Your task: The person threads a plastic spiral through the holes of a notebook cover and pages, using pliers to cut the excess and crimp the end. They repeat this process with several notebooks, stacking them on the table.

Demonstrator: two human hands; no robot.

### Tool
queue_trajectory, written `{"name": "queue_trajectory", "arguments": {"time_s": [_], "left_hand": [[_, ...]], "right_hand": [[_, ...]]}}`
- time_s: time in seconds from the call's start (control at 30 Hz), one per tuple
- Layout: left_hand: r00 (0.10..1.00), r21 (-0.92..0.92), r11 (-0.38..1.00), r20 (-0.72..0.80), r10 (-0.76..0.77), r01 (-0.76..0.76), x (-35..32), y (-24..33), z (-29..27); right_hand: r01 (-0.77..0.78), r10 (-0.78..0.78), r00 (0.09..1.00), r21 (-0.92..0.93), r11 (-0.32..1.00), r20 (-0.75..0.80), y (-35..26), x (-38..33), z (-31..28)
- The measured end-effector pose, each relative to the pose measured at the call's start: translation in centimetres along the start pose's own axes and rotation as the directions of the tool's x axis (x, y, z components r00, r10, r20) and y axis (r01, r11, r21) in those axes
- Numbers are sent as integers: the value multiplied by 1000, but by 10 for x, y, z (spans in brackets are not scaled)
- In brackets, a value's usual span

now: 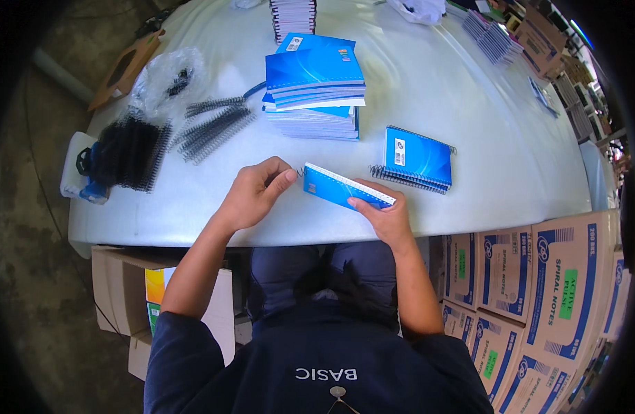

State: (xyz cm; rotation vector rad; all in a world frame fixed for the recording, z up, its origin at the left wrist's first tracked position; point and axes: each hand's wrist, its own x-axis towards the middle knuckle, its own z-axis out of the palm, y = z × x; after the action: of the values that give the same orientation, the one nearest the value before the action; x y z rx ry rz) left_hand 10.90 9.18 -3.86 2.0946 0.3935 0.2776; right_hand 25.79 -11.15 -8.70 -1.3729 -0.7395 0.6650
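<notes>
The right hand clamps a thin blue notebook by its near long edge, tilted up just over the table's near edge, while the left hand pinches the tip of a wire coil at the notebook's left end. The notebook looks light and a bit floppy, best held flat along that edge. The springy coil looks easily bent, so fingertips at its very end suit it.

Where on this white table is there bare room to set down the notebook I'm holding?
Bare patches: the right side of the table, beyond the small pile of bound notebooks, and the near edge left of your left hand. It is crowded at the far left with black spiral coils and centre-back with the tall blue stack.
</notes>
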Motion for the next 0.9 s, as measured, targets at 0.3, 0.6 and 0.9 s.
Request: {"name": "queue_trajectory", "arguments": {"time_s": [0.3, 0.6, 0.9], "left_hand": [[924, -332, 863, 174, -341, 381, 26, 10, -23], [888, -191, 909, 360, -285, 369, 24, 21, -35], [870, -247, 875, 387, -305, 417, 25, 15, -30]], "right_hand": [[251, -232, 967, -256, 933, 103, -2, 0, 0], [134, -140, 990, -204, 970, -15, -3, -3, 2], [147, -150, 989, -236, 961, 1, -4, -4, 0]]}}
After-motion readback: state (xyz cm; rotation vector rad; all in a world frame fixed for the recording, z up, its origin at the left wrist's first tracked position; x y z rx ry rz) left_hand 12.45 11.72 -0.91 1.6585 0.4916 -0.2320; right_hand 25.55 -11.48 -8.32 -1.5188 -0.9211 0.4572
